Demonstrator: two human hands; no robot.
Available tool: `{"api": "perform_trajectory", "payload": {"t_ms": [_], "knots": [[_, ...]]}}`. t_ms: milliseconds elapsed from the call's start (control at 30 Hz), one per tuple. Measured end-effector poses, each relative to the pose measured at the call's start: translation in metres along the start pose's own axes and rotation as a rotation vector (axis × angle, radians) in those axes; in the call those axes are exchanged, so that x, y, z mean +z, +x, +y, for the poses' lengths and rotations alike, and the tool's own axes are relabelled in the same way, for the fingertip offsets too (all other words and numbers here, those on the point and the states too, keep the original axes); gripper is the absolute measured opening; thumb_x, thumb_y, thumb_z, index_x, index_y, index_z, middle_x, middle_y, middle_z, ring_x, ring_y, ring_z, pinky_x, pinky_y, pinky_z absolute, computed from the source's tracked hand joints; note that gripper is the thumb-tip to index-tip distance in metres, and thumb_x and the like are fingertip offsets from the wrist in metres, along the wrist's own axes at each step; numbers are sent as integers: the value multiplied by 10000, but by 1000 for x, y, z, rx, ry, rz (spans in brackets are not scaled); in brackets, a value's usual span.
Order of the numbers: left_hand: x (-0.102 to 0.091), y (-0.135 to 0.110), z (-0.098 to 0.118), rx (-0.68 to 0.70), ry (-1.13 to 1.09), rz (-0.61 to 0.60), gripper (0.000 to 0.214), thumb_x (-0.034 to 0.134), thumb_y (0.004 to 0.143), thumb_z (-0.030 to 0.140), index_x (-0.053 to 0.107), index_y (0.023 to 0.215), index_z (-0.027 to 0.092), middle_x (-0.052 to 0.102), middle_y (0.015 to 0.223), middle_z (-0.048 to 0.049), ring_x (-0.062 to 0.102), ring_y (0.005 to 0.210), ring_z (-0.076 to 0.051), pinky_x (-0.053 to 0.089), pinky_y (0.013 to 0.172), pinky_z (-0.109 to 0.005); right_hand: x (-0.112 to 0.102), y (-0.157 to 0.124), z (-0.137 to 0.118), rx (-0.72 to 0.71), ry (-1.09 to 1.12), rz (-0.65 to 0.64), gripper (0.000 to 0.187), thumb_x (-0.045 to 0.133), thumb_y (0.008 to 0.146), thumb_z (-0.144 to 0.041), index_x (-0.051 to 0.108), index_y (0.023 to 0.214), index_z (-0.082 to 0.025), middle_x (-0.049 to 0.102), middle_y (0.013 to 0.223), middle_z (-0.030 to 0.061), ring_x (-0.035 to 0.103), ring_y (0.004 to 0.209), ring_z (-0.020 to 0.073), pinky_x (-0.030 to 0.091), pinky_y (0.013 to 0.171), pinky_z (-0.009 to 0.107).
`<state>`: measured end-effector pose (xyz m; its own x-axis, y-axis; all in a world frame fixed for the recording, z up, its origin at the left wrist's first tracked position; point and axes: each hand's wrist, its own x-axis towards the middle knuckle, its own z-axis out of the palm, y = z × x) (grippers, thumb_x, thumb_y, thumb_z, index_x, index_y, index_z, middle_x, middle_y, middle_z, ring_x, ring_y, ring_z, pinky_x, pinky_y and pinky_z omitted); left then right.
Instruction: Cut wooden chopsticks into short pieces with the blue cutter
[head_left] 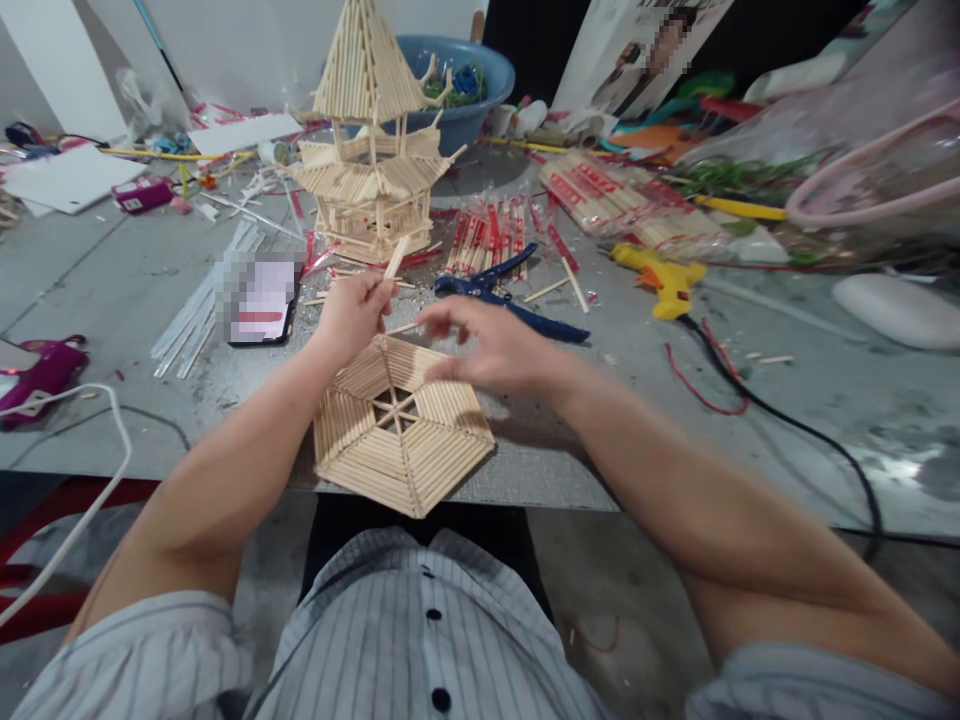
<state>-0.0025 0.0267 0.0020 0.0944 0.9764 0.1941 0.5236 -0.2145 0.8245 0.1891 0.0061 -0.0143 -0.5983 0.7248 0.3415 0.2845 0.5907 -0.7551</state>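
Note:
My left hand [356,318] is closed around a few short wooden sticks [397,257], whose pale ends poke up past the fingers. Across from it, my right hand [484,340] hovers with thumb and fingers apart, slightly blurred. Near its fingertips is a small stick [405,328]; whether they touch it I cannot tell. Below both hands, a hexagonal panel of wooden sticks [442,470] lies at the table's front edge, with spokes crossing its open centre. Just beyond my right hand rest blue-handled cutters [517,310].
Behind stands a tiered stick pagoda [367,180], with a blue basin [480,115] at the back. A phone [262,300] and clear glue sticks [202,300] lie left. To the right are a yellow glue gun [664,280] with a black cord, red-wrapped stick packets [487,240] and a white mouse-shaped object [896,310].

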Motion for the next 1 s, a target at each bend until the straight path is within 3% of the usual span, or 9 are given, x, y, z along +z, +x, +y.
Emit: {"api": "perform_trajectory", "payload": {"t_ms": [67,133,200,267,433,567,733,900,1000], "knots": [[-2,4,-6,-29,-102,67,197,459,893,169,565,729,148,477,535,65,436,387,-42,316,422,-181,5,-4,-14,-122,-161,-343,685,788,661,-530,615,1228,-186,563,1328,148,502,1252,303,384,1055,491],[-2,7,-11,-32,-172,113,204,457,893,165,554,715,150,472,537,66,436,376,-37,309,404,-176,15,-6,-25,-147,-298,-587,852,748,684,-585,515,1387,-165,387,1507,202,309,1415,369,221,1135,587],[-1,9,-14,-21,-203,130,213,456,893,155,542,698,152,473,537,64,435,371,-33,309,396,-172,26,-7,-30,-124,-422,-687,912,678,748,-610,387,1483,-155,268,1567,219,185,1465,386,107,1138,645],[-1,10,-16,-12,-216,137,212,453,895,147,543,703,153,477,540,63,436,370,-31,308,391,-169,33,-7,-30,-108,-511,-702,898,616,799,-618,322,1513,-160,230,1581,216,149,1477,382,70,1129,664],[-1,9,-13,-22,-263,127,206,451,900,123,555,724,153,489,549,62,450,377,-27,319,392,-161,37,-3,-21,-74,-608,-633,856,511,842,-668,301,1522,-193,225,1590,183,144,1479,377,74,1118,674],[0,8,-10,-38,-303,110,220,445,906,109,551,718,154,487,537,66,447,371,-25,324,388,-155,31,2,-11,45,-677,-509,859,455,869,-672,281,1526,-147,201,1593,191,128,1483,374,94,1117,669],[3,5,-6,-67,-356,79,230,429,911,85,546,725,152,479,524,73,446,368,-21,321,384,-150,24,6,1,71,-681,-371,752,437,906,-617,400,1467,-117,338,1547,185,277,1445,319,184,1136,541],[7,0,2,-106,-396,-18,229,426,930,98,553,745,146,476,537,72,436,374,-27,358,399,-162,24,7,9,31,-575,-270,625,519,895,-536,520,1368,-127,460,1470,182,375,1391,320,259,1106,525],[9,-4,4,-107,-400,-93,219,430,938,112,562,766,145,476,544,72,441,383,-26,365,412,-163,23,7,20,62,-337,-41,466,498,913,-453,595,1268,-168,603,1322,150,542,1236,275,384,1035,463]]}}
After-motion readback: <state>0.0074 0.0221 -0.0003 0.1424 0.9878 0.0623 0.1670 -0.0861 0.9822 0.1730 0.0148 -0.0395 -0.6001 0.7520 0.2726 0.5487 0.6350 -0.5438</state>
